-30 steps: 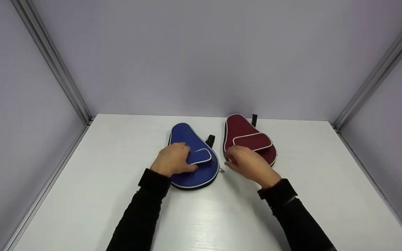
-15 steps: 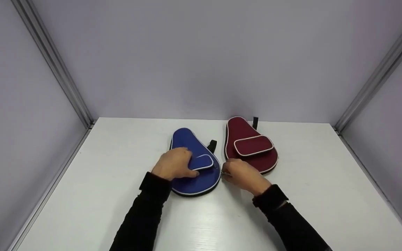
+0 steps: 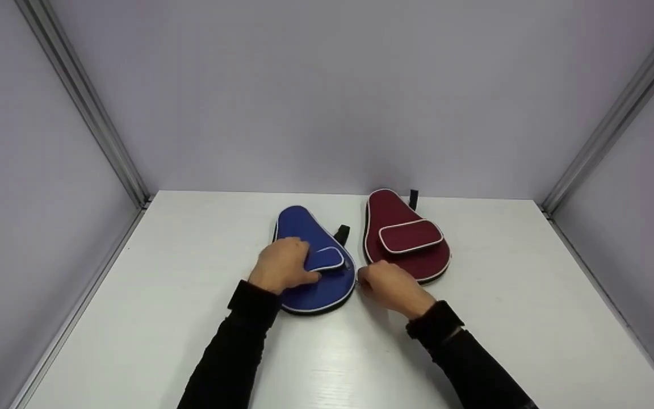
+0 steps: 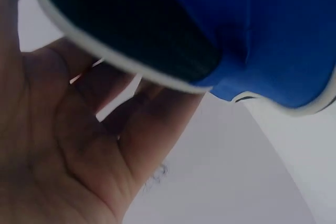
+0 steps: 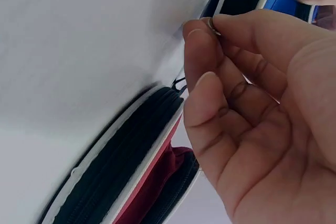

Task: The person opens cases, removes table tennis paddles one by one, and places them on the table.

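Observation:
A blue table tennis paddle case with white piping lies on the table, its raised pocket facing up. My left hand lies over the case's left side, thumb and fingers holding around the pocket. In the left wrist view, the fingers meet the white-trimmed edge of the blue fabric. At the case's right edge, my right hand pinches a small metal zipper pull between thumb and index finger, most of it hidden by the fingertips. The zipper shows dark between the pipings.
A dark red paddle case with a pocket lies just right of the blue one, close beyond my right hand. Each case has a black strap. The white table meets grey panels at the back and sides.
My right hand has moved down and left from the red case's edge to the blue case's zipper pull and pinches it. The left hand stays on the blue case.

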The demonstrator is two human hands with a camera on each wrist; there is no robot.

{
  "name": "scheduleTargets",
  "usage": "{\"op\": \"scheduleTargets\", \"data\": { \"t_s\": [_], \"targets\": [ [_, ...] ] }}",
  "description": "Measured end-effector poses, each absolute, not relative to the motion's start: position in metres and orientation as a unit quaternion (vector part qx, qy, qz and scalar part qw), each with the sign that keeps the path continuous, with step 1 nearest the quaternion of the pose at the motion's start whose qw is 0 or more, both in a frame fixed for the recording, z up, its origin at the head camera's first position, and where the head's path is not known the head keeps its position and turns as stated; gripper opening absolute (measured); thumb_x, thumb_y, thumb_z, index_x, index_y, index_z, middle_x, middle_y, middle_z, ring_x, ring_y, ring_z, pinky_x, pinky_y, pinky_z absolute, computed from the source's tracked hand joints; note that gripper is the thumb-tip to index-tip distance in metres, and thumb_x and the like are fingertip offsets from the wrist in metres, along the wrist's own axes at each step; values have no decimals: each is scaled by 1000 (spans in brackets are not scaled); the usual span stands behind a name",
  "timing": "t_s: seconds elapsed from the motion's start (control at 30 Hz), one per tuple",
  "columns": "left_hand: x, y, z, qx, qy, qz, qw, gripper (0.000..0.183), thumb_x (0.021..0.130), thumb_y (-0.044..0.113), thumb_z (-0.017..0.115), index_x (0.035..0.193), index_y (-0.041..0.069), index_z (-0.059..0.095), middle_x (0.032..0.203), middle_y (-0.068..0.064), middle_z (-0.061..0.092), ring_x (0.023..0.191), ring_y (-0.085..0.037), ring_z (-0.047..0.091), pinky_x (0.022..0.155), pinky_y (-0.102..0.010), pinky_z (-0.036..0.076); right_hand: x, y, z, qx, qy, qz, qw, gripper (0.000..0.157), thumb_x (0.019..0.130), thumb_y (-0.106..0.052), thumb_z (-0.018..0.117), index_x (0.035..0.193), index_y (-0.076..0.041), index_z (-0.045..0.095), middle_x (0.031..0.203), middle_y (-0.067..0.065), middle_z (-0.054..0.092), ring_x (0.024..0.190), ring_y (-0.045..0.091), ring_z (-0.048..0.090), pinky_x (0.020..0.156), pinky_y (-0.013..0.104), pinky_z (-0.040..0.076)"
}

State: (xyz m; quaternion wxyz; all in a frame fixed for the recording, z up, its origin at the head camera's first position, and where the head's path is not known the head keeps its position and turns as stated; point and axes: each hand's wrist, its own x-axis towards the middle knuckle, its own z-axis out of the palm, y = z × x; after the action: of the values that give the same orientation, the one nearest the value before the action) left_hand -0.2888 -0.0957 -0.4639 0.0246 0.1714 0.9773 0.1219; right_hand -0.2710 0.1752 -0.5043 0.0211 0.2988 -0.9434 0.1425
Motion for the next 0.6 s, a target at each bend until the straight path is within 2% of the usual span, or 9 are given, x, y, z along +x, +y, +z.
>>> {"op": "scheduleTargets", "data": {
  "t_s": [0.23, 0.43, 0.6],
  "targets": [
    [-294, -87, -474, 147, 982, 116, -37, 56, 97, 45, 94, 121, -4, 81, 121, -21, 83, 116, -43, 82, 101, -57, 71, -265, 163, -507, 341, -932, 118, 30, 11, 101, 3, 84, 94, -6, 84, 89, 8, 85, 84, 25, 82, 73, 43, 69],
    [-290, -81, -480, 124, 986, 97, -60, 60, 98, 49, 92, 120, -5, 81, 122, -23, 83, 113, -46, 81, 100, -57, 70, -257, 144, -506, 389, -913, 117, 18, 12, 104, -4, 84, 93, -7, 86, 88, 6, 85, 82, 24, 82, 75, 39, 68],
    [-285, -75, -478, 110, 987, 90, -73, 66, 98, 57, 91, 115, -6, 81, 115, -23, 84, 107, -44, 82, 92, -56, 72, -257, 143, -506, 372, -920, 122, 18, 12, 104, -3, 84, 93, -7, 86, 88, 6, 85, 84, 24, 83, 76, 41, 68]
  ]
}}
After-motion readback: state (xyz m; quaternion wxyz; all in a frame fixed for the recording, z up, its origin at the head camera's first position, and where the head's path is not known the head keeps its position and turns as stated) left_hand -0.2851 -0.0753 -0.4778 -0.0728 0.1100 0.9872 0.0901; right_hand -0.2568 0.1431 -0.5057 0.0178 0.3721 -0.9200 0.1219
